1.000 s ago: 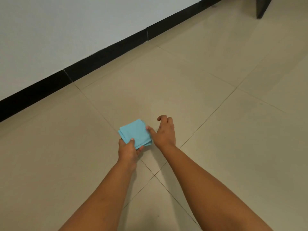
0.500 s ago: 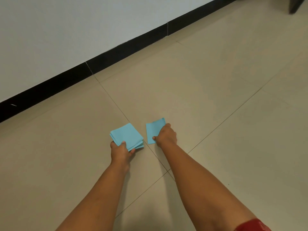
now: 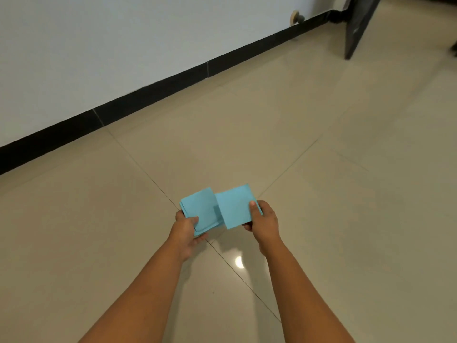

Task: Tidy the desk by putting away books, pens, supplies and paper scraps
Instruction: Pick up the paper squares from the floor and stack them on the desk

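Both arms reach forward over the floor [image 3: 321,169]. The left hand [image 3: 185,227] pinches a stack of blue papers [image 3: 201,210]; just right of the stack, the right hand [image 3: 265,222] grips a single blue sheet [image 3: 235,207] overlapping its edge.

Single head view, angled forward-down over tiled floor [image 3: 321,169], near outstretched forearms.
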